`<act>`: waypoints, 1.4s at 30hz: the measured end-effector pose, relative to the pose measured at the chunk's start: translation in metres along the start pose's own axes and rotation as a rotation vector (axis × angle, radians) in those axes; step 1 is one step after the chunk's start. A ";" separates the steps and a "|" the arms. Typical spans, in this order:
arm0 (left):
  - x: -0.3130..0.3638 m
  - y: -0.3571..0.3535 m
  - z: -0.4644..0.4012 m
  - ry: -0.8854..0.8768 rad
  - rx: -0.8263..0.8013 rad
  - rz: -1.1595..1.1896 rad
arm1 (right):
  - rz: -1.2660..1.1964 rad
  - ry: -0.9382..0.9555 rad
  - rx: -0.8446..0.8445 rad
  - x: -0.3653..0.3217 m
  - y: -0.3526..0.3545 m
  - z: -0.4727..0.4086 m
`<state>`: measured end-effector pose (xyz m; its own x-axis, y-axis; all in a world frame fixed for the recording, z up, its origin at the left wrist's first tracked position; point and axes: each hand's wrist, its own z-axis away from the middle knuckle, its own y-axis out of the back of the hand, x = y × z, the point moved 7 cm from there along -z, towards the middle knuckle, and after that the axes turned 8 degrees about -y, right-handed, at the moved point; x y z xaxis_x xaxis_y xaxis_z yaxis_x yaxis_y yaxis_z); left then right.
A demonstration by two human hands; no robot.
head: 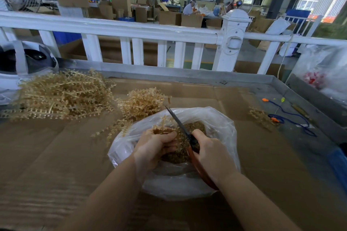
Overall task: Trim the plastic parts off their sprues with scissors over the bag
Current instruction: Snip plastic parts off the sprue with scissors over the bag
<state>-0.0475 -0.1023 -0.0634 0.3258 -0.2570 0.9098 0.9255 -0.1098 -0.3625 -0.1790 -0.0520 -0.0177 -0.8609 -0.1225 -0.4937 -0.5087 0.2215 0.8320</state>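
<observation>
Sprue (163,124) with tan plastic parts sits over open mouth of clear bag (221,124), pinched in left hand (153,145), fingers curled round its lower end; stem sticks up toward 12 o'clock from grip. Right hand (211,153) grips scissors (180,124) by orange handles, blades nearly closed, tips pointing 11 o'clock, just right of sprue. Trimmed parts fill bag beneath both hands. Untrimmed sprue piles (62,95) lie on cardboard (56,155) at 10 o'clock from bag.
</observation>
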 end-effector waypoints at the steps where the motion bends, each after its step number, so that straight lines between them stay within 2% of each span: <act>1: -0.001 0.001 -0.001 0.000 0.001 0.004 | -0.003 -0.001 -0.002 0.000 0.000 0.000; 6: -0.004 0.004 -0.003 -0.003 0.011 0.046 | -0.048 -0.019 0.000 0.003 0.001 -0.001; 13: -0.002 0.004 -0.002 0.002 0.042 0.233 | -0.283 -0.091 0.048 0.005 0.013 -0.006; 17: 0.001 0.003 -0.001 0.014 0.039 0.300 | -0.373 -0.101 0.013 0.003 0.013 -0.009; 22: 0.003 0.002 0.000 0.004 0.003 0.286 | -0.494 -0.167 0.015 0.002 0.011 -0.016; 28: 0.007 -0.005 0.003 -0.007 -0.105 0.235 | -0.510 -0.209 -0.016 -0.002 0.008 -0.022; 32: 0.011 -0.003 0.006 -0.021 -0.165 0.229 | -0.616 -0.207 0.041 -0.004 0.016 -0.023; 36: 0.009 0.004 0.006 0.020 -0.122 0.214 | -0.688 -0.237 0.103 0.000 0.027 -0.024; 42: 0.008 0.003 0.006 0.025 -0.065 0.145 | -0.645 -0.209 0.155 -0.001 0.034 -0.020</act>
<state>-0.0411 -0.0990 -0.0559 0.4494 -0.2983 0.8421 0.8545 -0.1312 -0.5026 -0.1952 -0.0637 0.0159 -0.3597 -0.0912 -0.9286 -0.8978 0.3048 0.3178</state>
